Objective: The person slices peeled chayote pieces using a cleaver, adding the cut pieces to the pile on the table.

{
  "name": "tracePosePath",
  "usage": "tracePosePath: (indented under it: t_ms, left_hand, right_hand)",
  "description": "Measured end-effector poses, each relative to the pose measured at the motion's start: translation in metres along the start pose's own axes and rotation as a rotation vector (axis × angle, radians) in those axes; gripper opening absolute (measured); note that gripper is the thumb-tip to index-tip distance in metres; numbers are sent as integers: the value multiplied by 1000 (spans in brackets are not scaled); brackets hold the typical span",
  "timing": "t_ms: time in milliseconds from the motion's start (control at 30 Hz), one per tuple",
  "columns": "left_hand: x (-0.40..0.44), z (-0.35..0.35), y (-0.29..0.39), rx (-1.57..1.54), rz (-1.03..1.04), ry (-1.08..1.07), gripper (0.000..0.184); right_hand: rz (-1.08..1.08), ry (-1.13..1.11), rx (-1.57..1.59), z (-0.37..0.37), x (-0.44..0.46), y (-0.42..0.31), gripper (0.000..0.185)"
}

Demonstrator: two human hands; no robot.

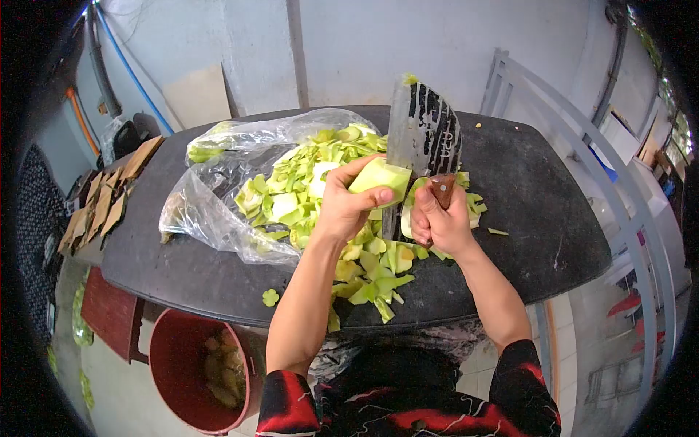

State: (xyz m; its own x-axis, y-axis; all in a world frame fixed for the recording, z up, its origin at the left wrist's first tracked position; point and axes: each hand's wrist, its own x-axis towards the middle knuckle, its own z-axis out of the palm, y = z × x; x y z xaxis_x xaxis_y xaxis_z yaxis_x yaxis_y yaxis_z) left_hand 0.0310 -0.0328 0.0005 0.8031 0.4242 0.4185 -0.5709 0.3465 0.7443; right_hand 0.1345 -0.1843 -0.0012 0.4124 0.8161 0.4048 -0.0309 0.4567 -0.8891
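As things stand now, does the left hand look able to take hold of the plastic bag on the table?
Probably not at once: the left hand holds a pale green piece beside the knife. With that piece put down, the plastic bag seems within reach, mainly loose cuttings lying between.

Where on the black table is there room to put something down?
Most room: the table between the green pieces and its right edge. A smaller patch lies between the plastic bag and the left front edge. The middle is crowded: heaped pieces, left hand, right hand and cleaver.
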Motion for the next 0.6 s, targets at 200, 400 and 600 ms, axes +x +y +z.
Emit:
tracePosePath:
  t_ms: [200,400,600]
  left_hand:
    - [-1,-7,14,273,42,-59,66]
    - [-1,1,-4,-17,126,-10,66]
    - [-3,-4,12,248,137,-59,68]
  right_hand:
    - [-11,-64,-57,3,-3,-8,25]
    - [-43,3,53,13,-3,3,38]
    - [-51,-101,-13,8,-2,-4,37]
